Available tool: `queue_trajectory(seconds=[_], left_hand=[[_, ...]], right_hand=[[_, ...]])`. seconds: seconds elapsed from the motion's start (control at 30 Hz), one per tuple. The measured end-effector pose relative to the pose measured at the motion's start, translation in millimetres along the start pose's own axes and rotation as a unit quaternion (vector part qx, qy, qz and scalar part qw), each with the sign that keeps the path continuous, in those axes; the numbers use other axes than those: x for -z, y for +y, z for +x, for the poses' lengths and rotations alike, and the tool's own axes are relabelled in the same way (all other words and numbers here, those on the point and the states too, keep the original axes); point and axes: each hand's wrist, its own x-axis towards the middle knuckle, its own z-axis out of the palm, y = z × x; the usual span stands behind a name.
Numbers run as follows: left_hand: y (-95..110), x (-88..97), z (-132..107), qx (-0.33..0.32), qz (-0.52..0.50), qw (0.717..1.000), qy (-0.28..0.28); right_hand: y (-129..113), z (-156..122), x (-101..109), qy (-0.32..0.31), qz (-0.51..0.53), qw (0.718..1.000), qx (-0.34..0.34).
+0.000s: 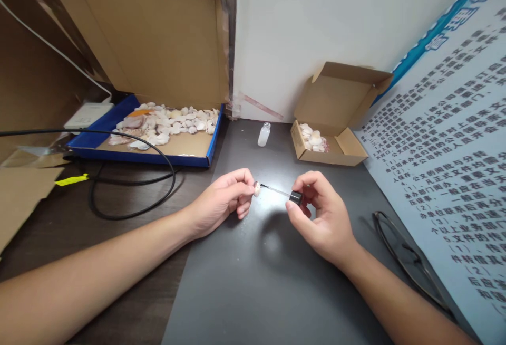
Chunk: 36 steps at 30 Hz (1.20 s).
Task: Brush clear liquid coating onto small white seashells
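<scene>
My left forearm slants in from the lower left, thumb and fingertips of my left hand [233, 193] pinching a small seashell [256, 189] over the gray mat [237, 287]. My right hand [320, 216], bent inward, grips an applicator brush [279, 191] by its black cap, bristles at the shell. The mat stretches toward me between my forearms; beyond my hands stand a small bottle [264, 134], the blue-sided box [177, 159] of shells leftward and a cardboard box [348, 147] rightward. Eyeglasses [411, 258] lie by my right forearm. Dark wood tabletop [130, 260] borders the mat; a white wall [308, 23] rises behind.
</scene>
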Motion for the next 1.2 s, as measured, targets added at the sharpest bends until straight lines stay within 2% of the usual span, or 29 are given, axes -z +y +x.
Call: queue_trajectory(seconds=[0.1,0.2,0.4,0.6,0.8,0.97,1.2], left_hand=[[-0.3,-0.1,-0.3,-0.001,0.001,1.0,0.001],[-0.7,-0.1,-0.6,0.0,-0.002,1.0,-0.001],[-0.3,-0.1,-0.8,0.001,0.001,1.0,0.002],[-1.1,0.6,-0.5,-0.003,0.004,1.0,-0.003],[0.1,-1.8,0.6,-0.009,0.024,1.0,-0.002],[0.0,-2.7,-0.1,-0.005,0.025,1.0,0.002],[0.6,-2.9,0.1,-0.007,0.028,1.0,0.002]], right_hand=[[0.6,-0.1,-0.3,0.008,0.004,1.0,0.006],[0.3,-0.7,-0.6,-0.012,0.015,1.0,0.022],[-0.6,0.6,1.0,0.011,-0.013,1.0,-0.003],[1.3,-2.1,0.3,-0.018,0.011,1.0,0.024],[1.2,-1.0,-0.8,0.004,-0.008,1.0,0.002],[1.4,-0.4,-1.0,-0.004,0.005,1.0,0.019],[0.7,0.4,-0.6,0.02,-0.022,1.0,-0.007]])
